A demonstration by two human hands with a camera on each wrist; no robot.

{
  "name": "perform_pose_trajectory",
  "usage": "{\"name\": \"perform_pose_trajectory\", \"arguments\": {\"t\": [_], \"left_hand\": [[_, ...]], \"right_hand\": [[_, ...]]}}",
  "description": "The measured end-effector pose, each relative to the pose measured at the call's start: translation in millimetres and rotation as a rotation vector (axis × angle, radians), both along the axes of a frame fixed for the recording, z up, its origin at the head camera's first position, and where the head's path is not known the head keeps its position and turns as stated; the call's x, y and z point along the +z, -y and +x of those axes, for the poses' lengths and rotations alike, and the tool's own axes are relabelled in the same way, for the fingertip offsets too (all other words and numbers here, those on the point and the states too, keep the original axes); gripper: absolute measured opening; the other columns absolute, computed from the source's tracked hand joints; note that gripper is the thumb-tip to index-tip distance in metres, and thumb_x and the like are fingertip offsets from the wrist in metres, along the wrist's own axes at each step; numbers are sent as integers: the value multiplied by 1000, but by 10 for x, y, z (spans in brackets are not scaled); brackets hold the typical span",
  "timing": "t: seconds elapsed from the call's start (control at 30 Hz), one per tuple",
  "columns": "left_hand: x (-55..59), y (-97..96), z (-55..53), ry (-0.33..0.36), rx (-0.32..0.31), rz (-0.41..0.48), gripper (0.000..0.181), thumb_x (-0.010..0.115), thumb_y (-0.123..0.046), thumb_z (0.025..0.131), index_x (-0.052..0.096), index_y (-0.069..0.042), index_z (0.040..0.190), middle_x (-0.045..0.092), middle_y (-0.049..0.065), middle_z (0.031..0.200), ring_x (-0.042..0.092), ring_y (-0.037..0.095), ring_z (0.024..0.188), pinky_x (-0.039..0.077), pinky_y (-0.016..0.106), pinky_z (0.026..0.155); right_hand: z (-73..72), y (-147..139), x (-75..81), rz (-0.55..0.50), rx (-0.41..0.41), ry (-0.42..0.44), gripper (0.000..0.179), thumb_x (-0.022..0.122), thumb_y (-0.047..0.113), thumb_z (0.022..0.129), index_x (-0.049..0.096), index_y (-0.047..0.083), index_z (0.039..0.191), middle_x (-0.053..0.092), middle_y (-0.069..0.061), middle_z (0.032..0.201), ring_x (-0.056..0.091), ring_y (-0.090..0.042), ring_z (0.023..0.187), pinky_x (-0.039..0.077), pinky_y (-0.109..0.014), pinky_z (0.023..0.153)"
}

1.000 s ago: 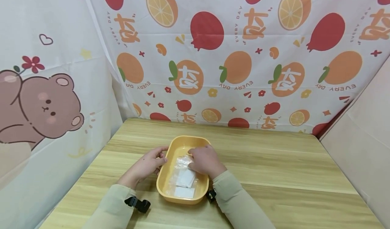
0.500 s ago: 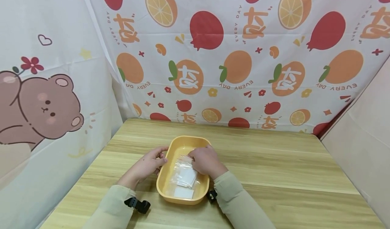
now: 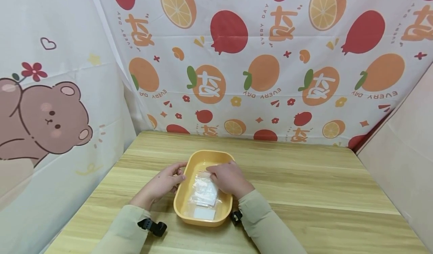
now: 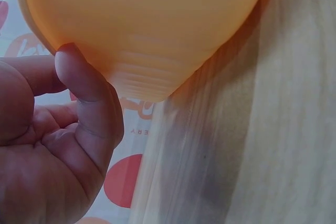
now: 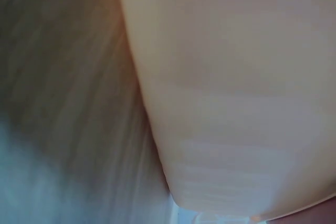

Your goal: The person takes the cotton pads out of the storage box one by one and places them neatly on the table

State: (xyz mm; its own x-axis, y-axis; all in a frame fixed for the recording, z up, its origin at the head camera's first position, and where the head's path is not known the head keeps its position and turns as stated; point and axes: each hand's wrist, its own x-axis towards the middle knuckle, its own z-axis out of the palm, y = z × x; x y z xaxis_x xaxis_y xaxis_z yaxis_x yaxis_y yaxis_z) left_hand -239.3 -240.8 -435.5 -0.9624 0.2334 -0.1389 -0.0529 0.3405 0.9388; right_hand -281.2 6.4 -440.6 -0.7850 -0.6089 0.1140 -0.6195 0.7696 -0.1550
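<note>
A yellow oblong plastic tray lies on the table, its far end tilted slightly right in the head view. My left hand holds the tray's left rim; in the left wrist view a bent fingertip meets the outer wall. Inside the tray lie clear plastic bags with white squares in them, overlapping one another. My right hand reaches over the right wall and pinches the far end of the top bag between thumb and index finger. One white square shows near the tray's front end. The right wrist view shows the tray's outer wall.
The wood-grain table extends around the tray on all sides. A fruit-print cloth hangs behind it, and a bear-print cloth hangs at the left. Black wrist straps with cameras sit over the sleeves.
The right hand's fingers have shifted slightly at the bag's far end, and the top bag lies a little differently, its white square turned. The left hand and tray have stayed put.
</note>
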Motion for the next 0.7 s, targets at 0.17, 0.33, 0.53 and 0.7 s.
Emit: {"name": "perform_pose_trajectory", "arguments": {"t": [0.17,0.33,0.53,0.7], "left_hand": [[11,4,-2,-6,-9,0,53,52,-6,104,36,-5,155,46,16,105,59,24,78,55,35,59],[17,7,-6,0,7,-4,52,52,-5,104,38,-7,154,45,16,106,60,24,79,55,35,60],[22,12,-22,-4,-3,-10,52,51,-5,104,37,-6,154,45,17,107,59,24,79,55,35,61],[20,0,-36,12,10,-14,51,52,-6,104,39,-9,154,46,16,107,59,25,79,54,35,61]], "right_hand": [[-14,-7,14,48,12,-20,38,52,30,105,61,25,142,66,8,131,63,-18,117,39,-43,100],[-34,-3,30,34,15,-2,38,51,28,106,61,24,142,66,7,132,61,-17,120,38,-44,104],[-40,3,41,-23,7,37,34,51,24,107,67,27,136,68,11,127,63,-14,116,32,-40,113],[-32,-9,65,-77,22,51,32,53,22,106,69,27,133,69,10,125,63,-19,117,36,-41,112]]}}
